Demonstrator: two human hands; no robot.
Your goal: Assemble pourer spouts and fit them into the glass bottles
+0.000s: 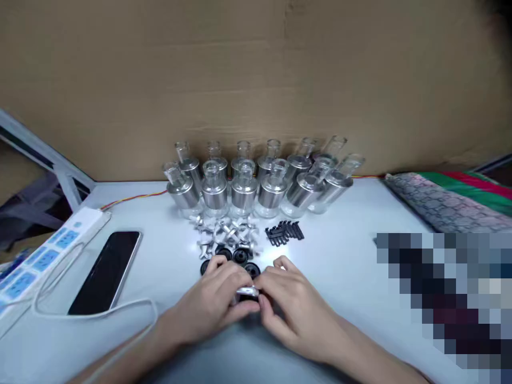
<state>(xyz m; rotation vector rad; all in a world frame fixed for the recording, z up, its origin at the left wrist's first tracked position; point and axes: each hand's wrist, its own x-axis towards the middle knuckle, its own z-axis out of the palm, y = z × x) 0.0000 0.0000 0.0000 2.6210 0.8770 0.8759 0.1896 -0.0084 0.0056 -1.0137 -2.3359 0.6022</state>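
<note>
Between my two hands, low in the middle of the head view, is a small silver metal piece [248, 292] with a rounded rim; its lower part is hidden by my fingers. My left hand [216, 300] is closed, pinching the piece between thumb and fingers. From the other side my right hand [296, 306] is closed too, thumb and forefinger pressed at the piece's right end. Just beyond my fingertips lie several black round ribbed parts [240, 256]. Behind them is a pile of small silver winged fittings [226, 232], and to its right are several thin black plastic strips [285, 232].
Two rows of glass bottles with metal sleeves [244, 193] stand before a cardboard wall [240, 80]. On the left are a phone [106, 274], a power strip [48, 256] and a white cable [132, 303] crossing near my left forearm. Patterned cloth [452, 197] lies right.
</note>
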